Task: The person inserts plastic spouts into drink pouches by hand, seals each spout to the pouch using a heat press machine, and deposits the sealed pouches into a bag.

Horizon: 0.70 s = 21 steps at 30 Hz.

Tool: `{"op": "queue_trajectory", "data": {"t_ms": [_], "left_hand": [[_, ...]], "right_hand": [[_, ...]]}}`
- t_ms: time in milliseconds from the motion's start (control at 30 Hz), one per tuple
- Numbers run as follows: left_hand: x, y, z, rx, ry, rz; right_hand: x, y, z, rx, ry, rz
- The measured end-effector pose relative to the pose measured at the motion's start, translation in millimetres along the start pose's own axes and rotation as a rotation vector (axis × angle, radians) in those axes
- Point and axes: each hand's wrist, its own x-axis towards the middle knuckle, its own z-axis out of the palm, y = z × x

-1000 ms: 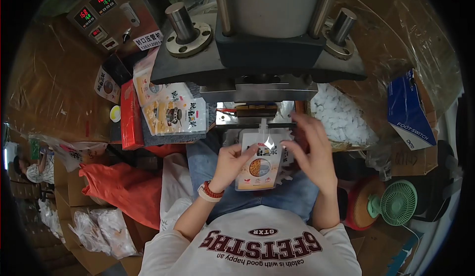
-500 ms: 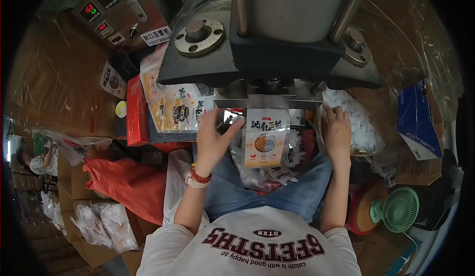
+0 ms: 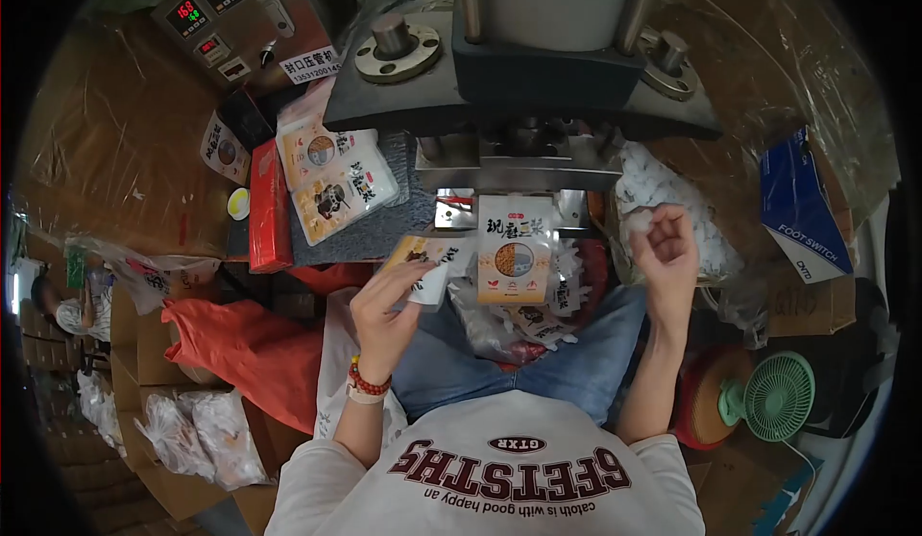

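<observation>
My left hand [image 3: 386,307] is closed on a printed pouch [image 3: 437,265], tilted in front of the press. A second printed pouch [image 3: 515,253] hangs upright under the metal jaw of the press [image 3: 528,169], with neither hand on it. On the other side, my right hand [image 3: 669,248] is raised with fingers pinched on a small white plastic piece [image 3: 638,220]. Just behind that hand is a heap of similar white plastic pieces [image 3: 691,233]. More printed pouches [image 3: 341,190] lie stacked on the dark mat to the left.
A control box [image 3: 240,22] with lit digits stands at back left, near a red box [image 3: 268,205]. Finished-looking pouches [image 3: 538,323] lie in a plastic bag below the press. At right are a blue-and-white carton [image 3: 807,209] and a green fan [image 3: 776,397]. Another person [image 3: 82,310] is far left.
My left hand has come back toward my body and now has a pouch from the stack. My right hand has lifted from the heap with a white piece between its fingers.
</observation>
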Motion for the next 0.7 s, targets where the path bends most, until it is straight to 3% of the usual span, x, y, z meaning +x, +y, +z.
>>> {"op": "queue_trajectory", "data": {"t_ms": [33, 133, 233, 333, 467, 533, 567, 633, 700], "left_hand": [[-1.1, 7.3, 5.0, -0.008, -0.007, 0.007], [-4.0, 24.9, 16.7, -0.003, -0.074, 0.151], [-6.1, 33.3, 20.5, 0.069, -0.081, 0.255], [-6.6, 41.5, 17.9, 0.190, -0.138, 0.338], [-9.7, 36.4, 29.8, 0.012, -0.212, 0.352], [-12.6, 19.4, 47.5, -0.163, -0.383, -0.016], [-13.2, 8.6, 59.1, -0.162, -0.381, -0.014], [-6.8, -16.0, 83.7, -0.595, -0.380, -0.515], [6.6, -21.4, 90.1, -0.630, -0.363, -0.535]], "right_hand": [[-12.4, -4.6, 11.4, 0.211, -0.093, 0.062], [-40.5, -15.2, 45.6, 0.348, -0.268, 0.117], [-47.9, -6.7, 55.6, -0.250, -0.394, -0.229], [-48.2, -7.2, 50.7, -0.381, -0.461, -0.418], [-47.0, -0.6, 49.3, -0.210, -0.436, -0.388], [-45.8, 12.2, 52.8, -0.180, -0.316, -0.098], [-45.0, 12.1, 53.3, -0.179, -0.318, -0.102], [-37.8, 9.7, 52.9, -0.349, -0.009, -0.127], [-23.0, -0.6, 33.5, -0.558, 0.079, -0.229]]}}
